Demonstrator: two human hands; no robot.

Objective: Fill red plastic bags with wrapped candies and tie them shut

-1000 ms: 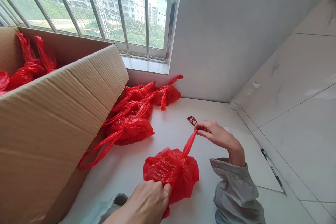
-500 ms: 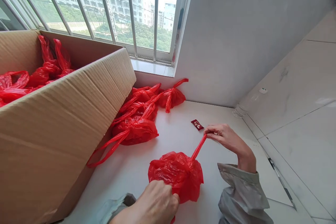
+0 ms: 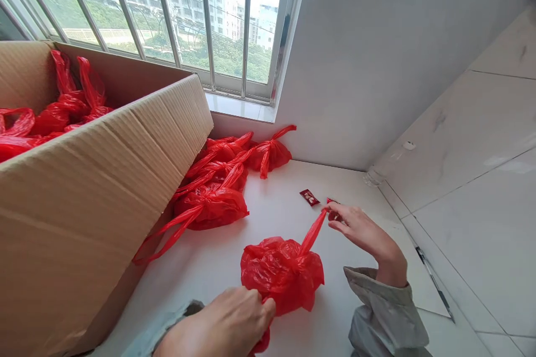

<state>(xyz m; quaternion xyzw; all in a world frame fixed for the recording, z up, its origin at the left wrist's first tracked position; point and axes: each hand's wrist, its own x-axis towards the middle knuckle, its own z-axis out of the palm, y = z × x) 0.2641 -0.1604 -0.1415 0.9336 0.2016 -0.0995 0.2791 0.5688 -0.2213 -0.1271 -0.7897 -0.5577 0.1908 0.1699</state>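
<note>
A red plastic bag (image 3: 285, 273), knotted in the middle, lies on the white tabletop in front of me. My left hand (image 3: 234, 315) is closed in a fist round its near handle, and red plastic pokes out below the fingers. The other handle (image 3: 312, 234) stands up toward my right hand (image 3: 352, 226). That hand's thumb and fingers are apart, with the handle's tip at the fingertips. Just beyond lies a small dark red packet (image 3: 310, 197). A second red packet (image 3: 333, 201) shows partly behind the right fingers.
A large cardboard box (image 3: 104, 178) fills the left side, with several red bags (image 3: 67, 109) inside. More knotted red bags (image 3: 218, 201) lie beside it along the wall. A barred window (image 3: 201, 28) is behind. A dark thin strip (image 3: 433, 279) lies at the right edge.
My right fingers have loosened from their pinch on the handle, which looks slacker and wider. My left hand has pulled slightly down and left. The second packet has come into view.
</note>
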